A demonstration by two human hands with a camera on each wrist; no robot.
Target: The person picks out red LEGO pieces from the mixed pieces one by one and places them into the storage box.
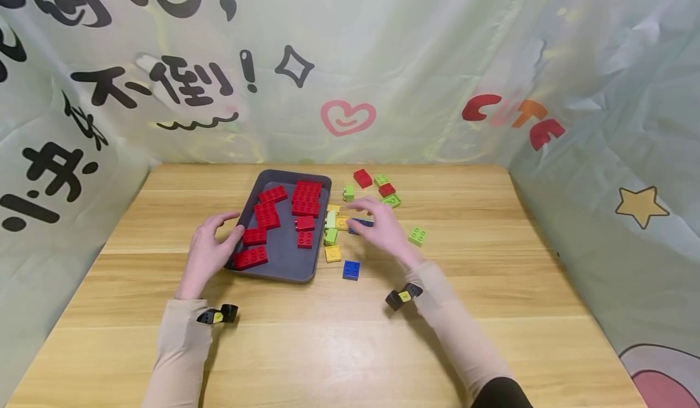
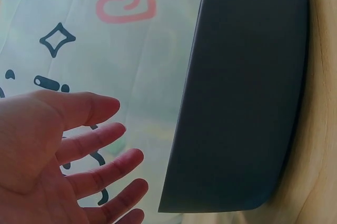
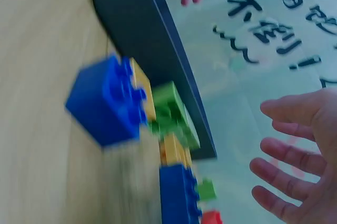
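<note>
A dark grey tray (image 1: 284, 262) holds several red building bricks (image 1: 267, 215), lying apart or side by side. My left hand (image 1: 210, 244) is at the tray's left side, its thumb near the rim and its fingers loosely spread; whether it touches the rim I cannot tell. Over the loose bricks right of the tray hovers my right hand (image 1: 385, 228), fingers relaxed with nothing between them. Below its fingertips lies a long blue brick (image 1: 363, 221), partly hidden. Beside the tray's right edge are a yellow brick (image 1: 342, 223) and a light green brick (image 1: 330, 236).
Nearer the front lie a square blue brick (image 1: 351, 270) and a square yellow brick (image 1: 333, 253). A green brick (image 1: 417, 236) sits off to the right. Behind the right hand are a red brick (image 1: 363, 178) and several green ones. A printed curtain (image 1: 415, 92) stands behind the wooden table (image 1: 339, 347).
</note>
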